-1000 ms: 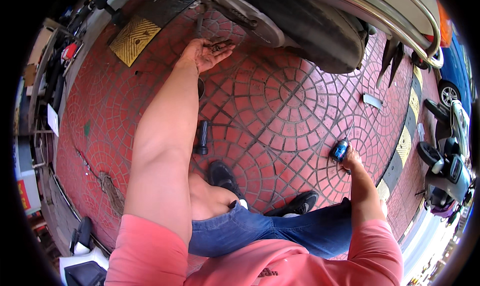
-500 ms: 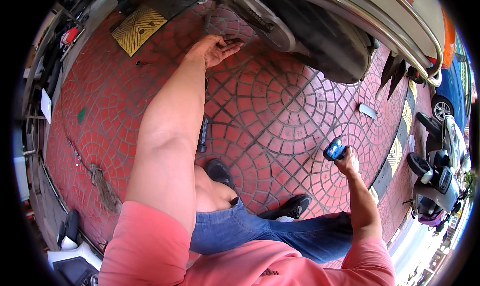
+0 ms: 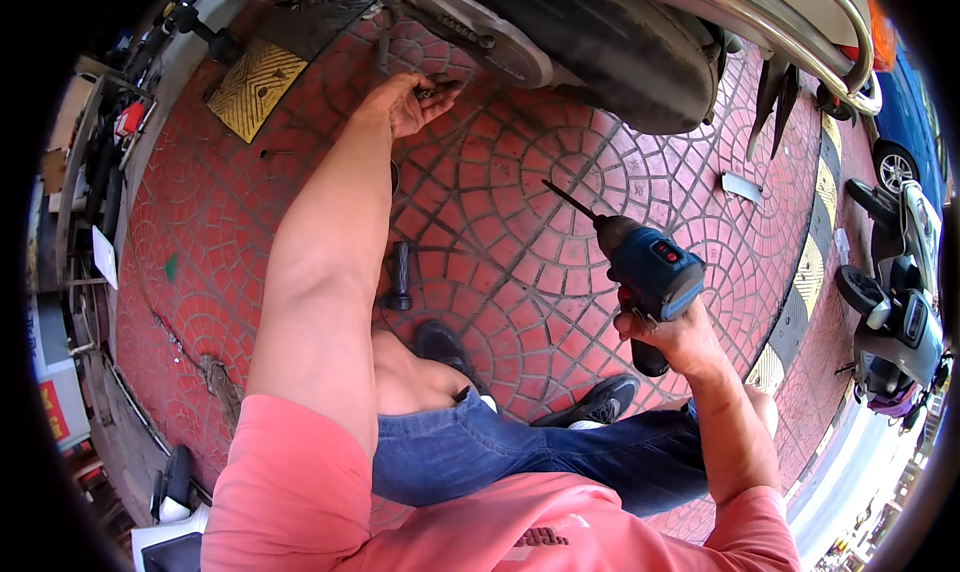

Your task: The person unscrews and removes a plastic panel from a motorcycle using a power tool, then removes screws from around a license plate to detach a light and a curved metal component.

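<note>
In my right hand is a blue and black cordless drill, gripped by its handle. Its long thin bit points up and to the left, over the red paving. My left hand is stretched forward, palm up with curled fingers, near the underside of a parked scooter. Something small and dark lies at those fingers, too small to make out. Above both hands is the scooter's rear wheel, beside a grey casing and a chrome rail.
A black ribbed cylinder with a wider end lies near my shoe. A yellow ramp piece sits at the far left, a pale flat piece on the right. Beyond a black-and-yellow kerb strip stand another scooter and a blue car.
The drill in my right hand has come up closer and to the left, with its bit turned toward the scooter. My left hand has shifted slightly left, with fingers more curled.
</note>
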The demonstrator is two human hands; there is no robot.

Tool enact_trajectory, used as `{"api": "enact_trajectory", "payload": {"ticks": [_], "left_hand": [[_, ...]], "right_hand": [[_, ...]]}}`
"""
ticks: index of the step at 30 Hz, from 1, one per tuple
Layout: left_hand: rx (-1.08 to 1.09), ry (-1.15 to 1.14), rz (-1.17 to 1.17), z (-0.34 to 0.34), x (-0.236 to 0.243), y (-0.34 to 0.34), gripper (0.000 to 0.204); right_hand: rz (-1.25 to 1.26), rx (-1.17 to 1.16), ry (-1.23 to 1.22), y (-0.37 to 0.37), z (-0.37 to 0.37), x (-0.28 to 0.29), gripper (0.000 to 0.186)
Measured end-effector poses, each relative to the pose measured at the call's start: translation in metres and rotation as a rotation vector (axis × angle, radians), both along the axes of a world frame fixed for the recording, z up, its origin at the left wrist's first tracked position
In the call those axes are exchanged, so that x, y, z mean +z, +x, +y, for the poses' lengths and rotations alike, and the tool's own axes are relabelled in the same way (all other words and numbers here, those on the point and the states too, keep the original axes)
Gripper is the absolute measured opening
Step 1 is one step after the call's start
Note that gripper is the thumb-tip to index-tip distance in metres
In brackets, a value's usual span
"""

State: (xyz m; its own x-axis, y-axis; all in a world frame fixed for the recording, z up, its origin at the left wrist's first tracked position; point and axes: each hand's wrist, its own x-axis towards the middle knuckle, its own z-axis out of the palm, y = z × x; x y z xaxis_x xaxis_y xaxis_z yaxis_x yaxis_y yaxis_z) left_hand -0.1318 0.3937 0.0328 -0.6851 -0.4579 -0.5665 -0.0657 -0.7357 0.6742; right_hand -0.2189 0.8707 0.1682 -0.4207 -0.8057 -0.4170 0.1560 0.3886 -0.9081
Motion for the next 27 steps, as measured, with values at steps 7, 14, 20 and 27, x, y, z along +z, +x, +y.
{"api": "enact_trajectory", "payload": {"ticks": [7, 14, 20, 27], "left_hand": [[0.055, -0.023, -0.051, 0.001, 0.002, 0.009, 0.011], [-0.054, -0.070, -0.063, 0.016, 0.016, -0.010, 0.018], [-0.268, -0.064, -0.139, 0.024, 0.021, -0.024, 0.031], [-0.488, -0.055, -0.058, 0.081, 0.055, -0.036, 0.028]], "right_hand": [[-0.129, -0.106, -0.082, 0.000, -0.003, -0.005, 0.043], [-0.200, -0.208, -0.135, -0.007, 0.004, -0.003, 0.044], [0.113, -0.163, -0.279, -0.001, 0.015, -0.013, 0.034], [0.348, -0.112, -0.269, -0.006, 0.005, 0.003, 0.019]]}}
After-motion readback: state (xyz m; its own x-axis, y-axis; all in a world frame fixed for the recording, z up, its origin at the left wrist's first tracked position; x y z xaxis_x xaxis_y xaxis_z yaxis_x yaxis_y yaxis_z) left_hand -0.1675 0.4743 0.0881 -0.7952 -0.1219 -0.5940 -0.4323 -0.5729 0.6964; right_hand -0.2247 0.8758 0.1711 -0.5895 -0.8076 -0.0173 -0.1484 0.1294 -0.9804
